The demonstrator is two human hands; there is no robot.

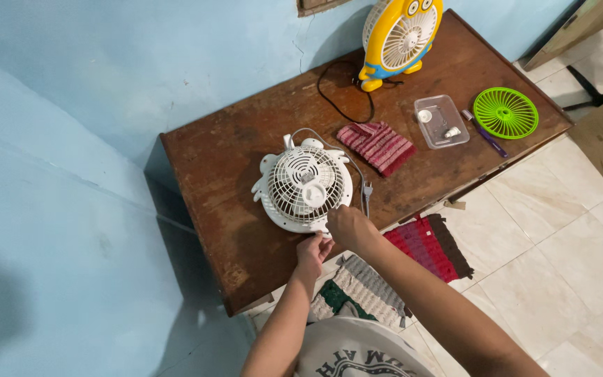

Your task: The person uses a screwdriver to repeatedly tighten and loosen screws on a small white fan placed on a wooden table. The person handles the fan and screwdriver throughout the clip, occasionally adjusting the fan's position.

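So the small white fan (305, 187) is lying flat on its back on the brown wooden desk (211, 174), grille facing up, sitting toward the near edge. Both hands are working at the bottom rim of it. The left hand (313, 251) is curling up with the fingers pressed together right against the fan's lower edge, and the right hand (347, 225) is sitting just beside it, fingers bunched and touching the same bit of rim. I can't tell if either one is actually pinching something small there, it's too tiny to make out. The fan's grey cord and plug (366, 192) are trailing down its right side.

Further back on the desk, a folded red striped cloth (378, 146) is lying just past the fan, then a clear plastic tray (441, 122) with little white parts in it, a purple pen (486, 137) beside that, and a loose green fan grille (505, 112) near the far corner. A yellow fan (399, 35) is standing upright by the blue wall.
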